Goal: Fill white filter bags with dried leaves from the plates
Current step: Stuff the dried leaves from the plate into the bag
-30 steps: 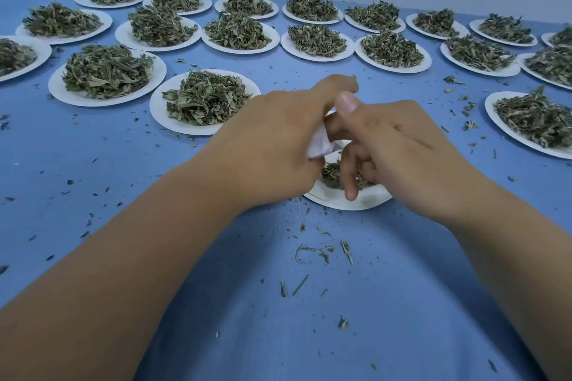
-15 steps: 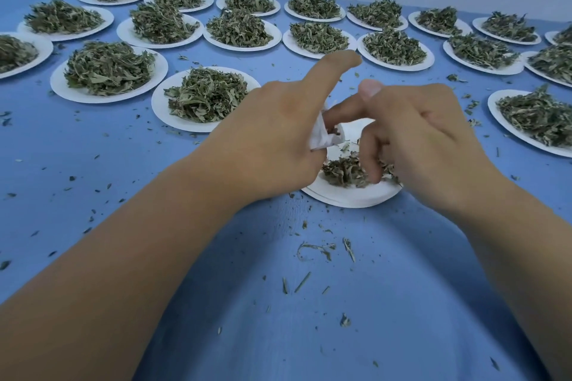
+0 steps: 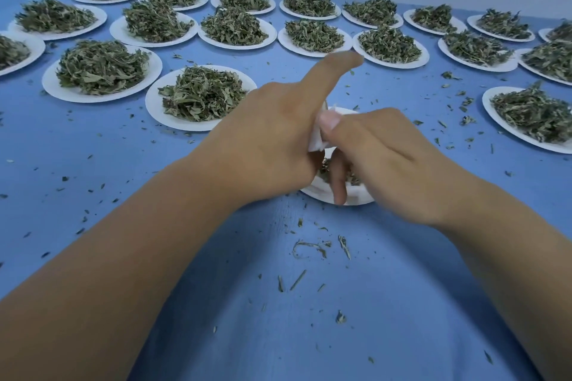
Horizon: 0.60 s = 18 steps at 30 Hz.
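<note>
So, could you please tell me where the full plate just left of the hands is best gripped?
Take the plate by its bare near-left rim, coming in low from the near left with fingers under the edge. The leaves are heaped in the middle, leaving a white margin there, while the left hand blocks its near-right edge.

Your left hand (image 3: 272, 145) grips the white filter bag (image 3: 316, 142), forefinger pointing out. Your right hand (image 3: 380, 158) pinches it too, above the nearest plate (image 3: 356, 200). Leaf-heaped plates (image 3: 154, 103) cover the blue table (image 3: 309, 334).
</note>
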### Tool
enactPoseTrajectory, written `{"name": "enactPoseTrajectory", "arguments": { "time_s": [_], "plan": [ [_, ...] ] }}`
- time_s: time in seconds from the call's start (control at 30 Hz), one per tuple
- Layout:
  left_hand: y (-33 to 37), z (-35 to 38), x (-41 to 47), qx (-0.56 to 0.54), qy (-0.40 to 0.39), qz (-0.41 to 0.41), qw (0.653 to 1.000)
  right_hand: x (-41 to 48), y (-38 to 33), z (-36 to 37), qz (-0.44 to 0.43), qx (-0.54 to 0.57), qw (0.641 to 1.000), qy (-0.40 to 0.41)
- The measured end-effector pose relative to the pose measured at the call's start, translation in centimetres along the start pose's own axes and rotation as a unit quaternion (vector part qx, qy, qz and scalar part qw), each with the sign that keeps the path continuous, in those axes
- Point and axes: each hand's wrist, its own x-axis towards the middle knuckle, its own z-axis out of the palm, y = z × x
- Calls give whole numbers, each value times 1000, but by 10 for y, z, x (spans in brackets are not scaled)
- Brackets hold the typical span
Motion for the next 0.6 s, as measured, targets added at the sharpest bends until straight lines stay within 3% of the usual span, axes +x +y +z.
{"name": "enactPoseTrajectory", "arguments": {
  "time_s": [0.1, 0.23, 0.33, 0.43, 0.6],
  "plan": [
    [-5, -1, 1, -7, 26, -12, 1000, -1, 1, -11, -43, 62, 997, 14],
    [-6, -1, 2, -30, 9, -27, 999, -1, 8, -9, -77, -15, 997, 23],
    [-11, -2, 1, -38, -15, -50, 998, 3, 12, -9, -88, 6, 993, 79],
    [-19, -5, 2, -11, 30, -98, 995, 6, 13, -13, -113, 57, 982, 142],
    [-27, -10, 4, -20, 141, -167, 976, 5, 17, -38, -92, -41, 955, 280]
  ]
}}
